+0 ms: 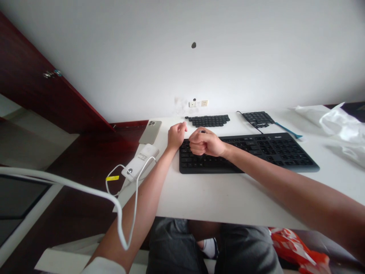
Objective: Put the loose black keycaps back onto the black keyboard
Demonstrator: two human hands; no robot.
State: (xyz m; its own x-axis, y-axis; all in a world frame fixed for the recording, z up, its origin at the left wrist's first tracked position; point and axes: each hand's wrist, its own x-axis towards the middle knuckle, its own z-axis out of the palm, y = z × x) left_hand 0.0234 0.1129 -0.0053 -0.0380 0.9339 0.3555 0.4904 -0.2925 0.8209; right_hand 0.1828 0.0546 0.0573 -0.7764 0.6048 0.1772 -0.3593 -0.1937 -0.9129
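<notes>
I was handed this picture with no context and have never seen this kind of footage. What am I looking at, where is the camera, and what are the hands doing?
There is no machine here: a camera worn on a person's head looks forward and down, so both bare arms reaching in are that person's own. They sit at a white desk. On it lies a flat black computer keyboard. Behind it are two groups of loose black keycaps, beside a thin blue tool. At left lie a beige smartphone, face down, and a white power bank with a white cable. Crumpled white plastic sits at right. The left hand is loosely curled above the keyboard's corner; what it pinches is too small to tell. The right hand is fisted around a small dark object.
</notes>
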